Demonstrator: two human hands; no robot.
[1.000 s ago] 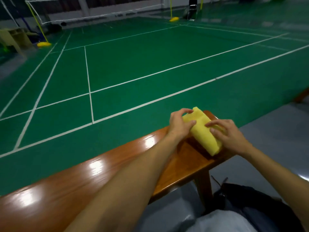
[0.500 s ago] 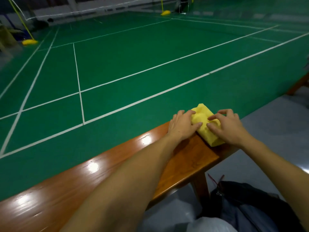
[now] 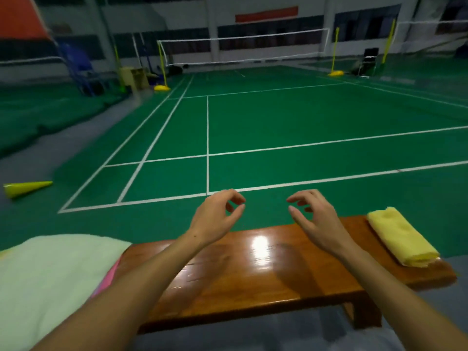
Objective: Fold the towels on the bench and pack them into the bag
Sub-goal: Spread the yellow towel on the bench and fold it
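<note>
So both your hands are up over the middle of the bench (image 3: 266,274) with nothing in them. Left hand (image 3: 215,216) and right hand (image 3: 316,219) both have loose, half-curled fingers, thumb and forefinger near each other but not pinching anything.

The folded yellow towel (image 3: 402,236) sits at the right end of the bench, off to the right of your right hand and clear of it. Its long axis runs front to back across the bench, slightly angled, with the rolled edge toward you.

What I'd guess matters next is the pale towel (image 3: 50,274) at the left end. It's spread out, not folded, with a bit of pink (image 3: 109,277) poking out under its right edge. It lies down and to the left of your left hand, so that's the nearer hand for it; the right one would have to cross the whole bare middle.

Can't see the bag in this shot.
</note>
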